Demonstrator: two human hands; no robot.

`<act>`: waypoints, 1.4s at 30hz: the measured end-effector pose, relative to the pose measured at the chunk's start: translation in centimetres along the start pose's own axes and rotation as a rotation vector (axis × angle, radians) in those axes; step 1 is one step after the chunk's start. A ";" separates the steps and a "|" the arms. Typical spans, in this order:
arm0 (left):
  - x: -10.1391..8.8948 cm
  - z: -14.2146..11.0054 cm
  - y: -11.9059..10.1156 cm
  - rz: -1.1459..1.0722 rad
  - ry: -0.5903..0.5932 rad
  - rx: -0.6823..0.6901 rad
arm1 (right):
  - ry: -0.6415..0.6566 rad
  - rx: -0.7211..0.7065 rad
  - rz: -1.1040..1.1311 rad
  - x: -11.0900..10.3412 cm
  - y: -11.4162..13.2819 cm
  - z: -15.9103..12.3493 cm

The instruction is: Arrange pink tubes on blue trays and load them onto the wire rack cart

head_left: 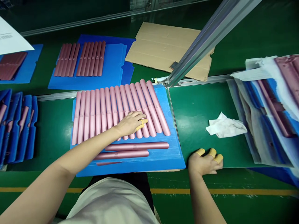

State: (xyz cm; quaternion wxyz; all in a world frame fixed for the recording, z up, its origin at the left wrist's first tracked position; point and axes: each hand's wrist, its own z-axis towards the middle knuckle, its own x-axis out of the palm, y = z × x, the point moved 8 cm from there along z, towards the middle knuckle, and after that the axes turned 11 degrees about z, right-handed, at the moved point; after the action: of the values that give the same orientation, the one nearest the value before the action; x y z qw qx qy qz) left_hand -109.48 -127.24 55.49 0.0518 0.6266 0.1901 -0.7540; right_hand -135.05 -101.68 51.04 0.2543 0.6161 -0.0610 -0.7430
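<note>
A beige top (109,199) fills the bottom of the view, just short of the near edge of a blue tray (161,165). Across the tray lies a fanned row of pink tubes (102,115), side by side and touching. Below the row, two loose tubes (136,146) lie crosswise, with a sliver of a third near the tray's near edge.

The left hand (129,123) rests on the row, fingers slightly spread and pressing flat, pinching nothing. It hides part of the tubes. The right hand (203,163) sits on the green belt (198,109) just beside the tray's right edge, fingers loosely curled and empty. Yellow finger cots (209,152) cover three of its fingers.

Past the tray's far edge, another blue tray (105,77) holds two groups of darker tubes. Blue holders (16,124) stand at the belt's left side, and a paper-lined stack (263,109) lies at its right, beside a white cloth (225,126). An aluminium post (205,46) slants over a cardboard sheet (163,51).
</note>
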 end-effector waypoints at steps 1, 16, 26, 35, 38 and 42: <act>0.2 0.3 -0.2 0.004 0.009 0.013 | -0.001 -0.001 0.000 0.0 0.0 0.0; 0.8 6.1 -2.0 -0.049 0.005 0.063 | -0.004 0.003 0.008 -0.2 -0.1 0.2; -2.4 12.4 12.6 -0.081 -0.065 -0.530 | 0.033 0.013 0.056 -0.8 0.9 0.3; 2.1 13.5 16.5 -0.392 0.253 -0.523 | 0.105 0.032 0.061 -0.7 0.9 0.6; 2.3 12.9 14.5 -0.437 0.248 -0.458 | 0.125 0.047 0.057 -0.6 1.0 0.6; 1.5 12.7 14.1 -0.479 0.203 -0.402 | 0.132 0.055 0.061 -0.9 1.4 0.6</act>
State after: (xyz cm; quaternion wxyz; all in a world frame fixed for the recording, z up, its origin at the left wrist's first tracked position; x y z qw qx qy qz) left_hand -117.10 -144.51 52.72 -0.0236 0.6131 0.4813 -0.6260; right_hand -135.10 -102.61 52.53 0.2634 0.6684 -0.0832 -0.6906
